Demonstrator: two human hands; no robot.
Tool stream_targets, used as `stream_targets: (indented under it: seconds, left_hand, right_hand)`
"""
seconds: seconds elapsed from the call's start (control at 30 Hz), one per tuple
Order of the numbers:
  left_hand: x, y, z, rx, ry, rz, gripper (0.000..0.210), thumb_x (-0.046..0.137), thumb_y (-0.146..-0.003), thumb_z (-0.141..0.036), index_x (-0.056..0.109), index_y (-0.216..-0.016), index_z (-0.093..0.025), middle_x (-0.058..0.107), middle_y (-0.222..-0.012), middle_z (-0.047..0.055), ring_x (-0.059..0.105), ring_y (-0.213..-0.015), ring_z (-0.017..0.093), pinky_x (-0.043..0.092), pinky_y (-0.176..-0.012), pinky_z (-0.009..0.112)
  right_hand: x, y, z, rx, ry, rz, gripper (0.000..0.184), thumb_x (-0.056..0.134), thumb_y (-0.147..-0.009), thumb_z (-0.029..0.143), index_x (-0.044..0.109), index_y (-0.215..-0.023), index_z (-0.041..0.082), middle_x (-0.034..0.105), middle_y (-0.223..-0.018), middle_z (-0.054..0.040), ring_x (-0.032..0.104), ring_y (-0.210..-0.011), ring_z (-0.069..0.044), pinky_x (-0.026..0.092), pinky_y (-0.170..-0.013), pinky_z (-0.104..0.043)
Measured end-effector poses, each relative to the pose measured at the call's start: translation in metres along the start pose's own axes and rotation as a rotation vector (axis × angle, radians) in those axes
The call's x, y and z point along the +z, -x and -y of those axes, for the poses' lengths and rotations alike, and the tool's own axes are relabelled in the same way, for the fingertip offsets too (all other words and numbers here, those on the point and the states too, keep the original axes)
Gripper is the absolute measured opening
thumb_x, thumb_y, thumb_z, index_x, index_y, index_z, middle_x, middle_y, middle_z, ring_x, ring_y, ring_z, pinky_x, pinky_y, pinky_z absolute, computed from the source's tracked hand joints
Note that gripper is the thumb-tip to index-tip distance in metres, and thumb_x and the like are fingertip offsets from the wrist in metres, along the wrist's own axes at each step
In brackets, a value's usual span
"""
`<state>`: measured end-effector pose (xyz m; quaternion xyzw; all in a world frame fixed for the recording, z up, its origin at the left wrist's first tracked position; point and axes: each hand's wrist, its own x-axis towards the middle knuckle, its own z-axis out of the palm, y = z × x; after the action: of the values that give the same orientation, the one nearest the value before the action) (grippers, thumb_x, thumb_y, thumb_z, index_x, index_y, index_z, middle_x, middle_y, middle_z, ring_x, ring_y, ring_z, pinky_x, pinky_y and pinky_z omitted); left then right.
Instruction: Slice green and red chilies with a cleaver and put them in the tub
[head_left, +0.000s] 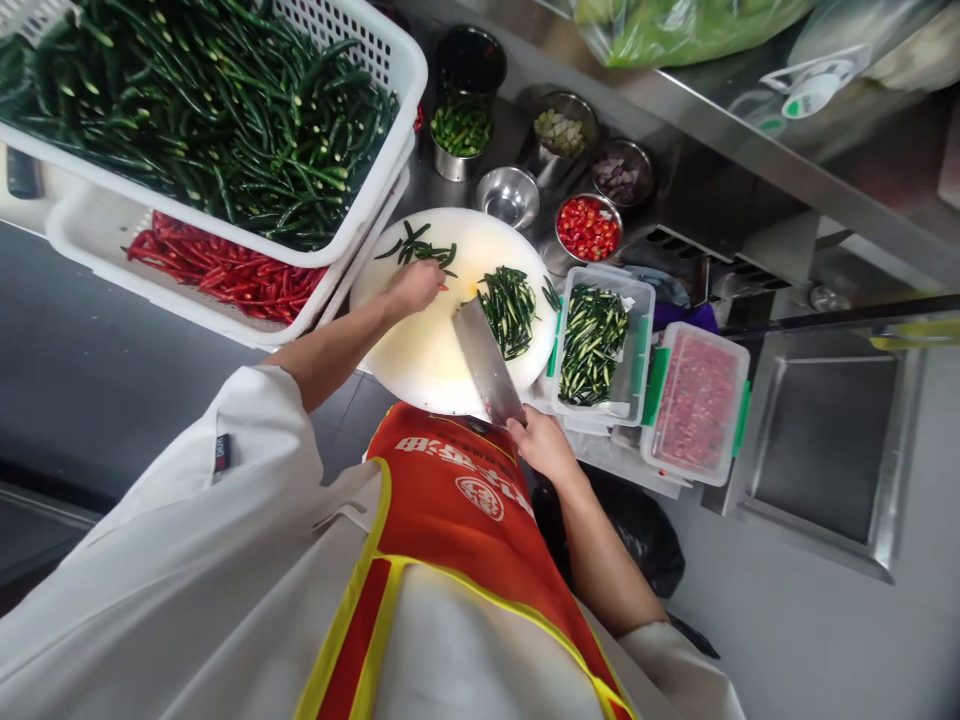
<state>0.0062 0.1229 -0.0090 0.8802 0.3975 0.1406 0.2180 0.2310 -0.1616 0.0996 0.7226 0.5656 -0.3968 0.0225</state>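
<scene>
A round white cutting board [412, 345] lies in front of me. My left hand [417, 286] is on its left side with the fingers curled, right beside a few whole green chilies [420, 248]. A small red bit shows at its fingertips; what the fingers hold, if anything, is hidden. In my right hand [541, 440] is the handle of a cleaver [486, 360], its blade lying across the board's front right. The blade's far end reaches a pile of sliced green chilies [508, 310].
Left of the board, a white basket [375, 200] of green chilies sits above a tray [97, 240] with red chilies [225, 270]. To the right are a plastic box [641, 340] of cut chilies and a lidded box of minced meat [694, 400]. Metal containers, including an empty bowl [508, 197], stand behind.
</scene>
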Motion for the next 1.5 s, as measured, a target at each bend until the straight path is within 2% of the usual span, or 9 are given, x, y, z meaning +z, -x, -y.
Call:
stream_targets:
  seconds: [0.17,0.27,0.4,0.57,0.8,1.13,1.23,1.37,1.5]
  left_hand:
    - [-0.012,0.061,-0.021,0.293,-0.021,0.245,0.027,0.047,-0.092,-0.022,0.073,-0.087,-0.017,0.069,-0.092,0.008,0.062,-0.086,0.02,0.05,-0.079,0.032]
    - [-0.004,0.095,-0.034,0.383,0.077,0.179,0.028,0.044,-0.097,-0.026,0.072,-0.098,-0.019,0.069,-0.101,0.009,0.062,-0.096,0.019,0.051,-0.087,0.032]
    - [0.008,0.112,-0.038,0.363,0.109,0.073,0.028,0.043,-0.1,-0.027,0.07,-0.103,-0.019,0.069,-0.107,0.009,0.061,-0.101,0.019,0.05,-0.091,0.032]
    - [0.015,0.113,-0.038,0.34,0.089,0.022,0.03,0.041,-0.101,-0.026,0.069,-0.1,-0.018,0.069,-0.106,0.008,0.061,-0.099,0.018,0.05,-0.09,0.031]
    - [0.017,0.112,-0.032,0.375,0.055,0.021,0.03,0.04,-0.101,-0.026,0.069,-0.099,-0.017,0.068,-0.103,0.009,0.061,-0.096,0.017,0.049,-0.089,0.031]
    - [0.014,0.11,-0.033,0.378,0.044,-0.005,0.03,0.041,-0.1,-0.025,0.069,-0.095,-0.017,0.069,-0.101,0.007,0.061,-0.093,0.016,0.051,-0.086,0.029]
    - [0.013,0.111,-0.033,0.401,0.051,0.002,0.03,0.042,-0.1,-0.027,0.07,-0.094,-0.017,0.069,-0.102,0.008,0.062,-0.094,0.017,0.052,-0.086,0.029]
    - [0.007,0.105,-0.034,0.38,0.054,0.042,0.032,0.041,-0.1,-0.027,0.07,-0.093,-0.017,0.069,-0.099,0.007,0.062,-0.095,0.017,0.051,-0.085,0.029]
    - [-0.004,0.065,-0.032,0.133,0.029,-0.035,0.034,0.039,-0.1,-0.028,0.069,-0.089,-0.016,0.068,-0.096,0.009,0.061,-0.095,0.019,0.05,-0.088,0.031]
  right_hand:
    - [-0.004,-0.005,0.009,0.005,-0.075,-0.009,0.021,0.044,-0.094,0.031,0.06,-0.093,0.018,0.064,-0.061,-0.0013,0.062,-0.063,-0.018,0.04,-0.066,-0.026]
    - [-0.006,-0.006,0.016,-0.024,-0.05,0.034,0.018,0.046,-0.093,0.03,0.059,-0.09,0.019,0.063,-0.06,-0.0007,0.061,-0.062,-0.018,0.039,-0.065,-0.026]
    - [-0.015,-0.003,0.017,-0.08,-0.031,0.103,0.017,0.044,-0.093,0.029,0.058,-0.089,0.02,0.064,-0.061,-0.0011,0.061,-0.063,-0.018,0.038,-0.063,-0.025]
    - [-0.028,-0.001,0.014,-0.094,0.018,0.175,0.017,0.045,-0.093,0.027,0.06,-0.093,0.019,0.067,-0.068,-0.0029,0.063,-0.069,-0.019,0.038,-0.064,-0.025]
    - [-0.001,-0.038,0.042,-0.126,0.117,0.063,0.02,0.046,-0.095,0.028,0.061,-0.096,0.014,0.069,-0.074,-0.009,0.065,-0.083,-0.022,0.04,-0.077,-0.027]
    - [0.002,-0.035,0.044,-0.12,0.019,0.068,0.02,0.045,-0.095,0.025,0.061,-0.097,0.013,0.071,-0.08,-0.0108,0.067,-0.084,-0.021,0.043,-0.076,-0.026]
    - [0.007,-0.046,0.046,-0.111,-0.056,0.057,0.02,0.045,-0.094,0.025,0.061,-0.095,0.014,0.07,-0.073,-0.0085,0.067,-0.074,-0.019,0.044,-0.072,-0.025]
    - [0.004,-0.04,0.023,-0.071,-0.23,0.1,0.015,0.046,-0.091,0.026,0.057,-0.086,0.018,0.062,-0.055,0.0004,0.059,-0.048,-0.015,0.044,-0.057,-0.024]
    - [0.003,-0.022,-0.001,0.012,-0.416,0.05,0.014,0.045,-0.09,0.031,0.049,-0.08,0.022,0.055,-0.049,0.0045,0.056,-0.042,-0.015,0.042,-0.049,-0.024]
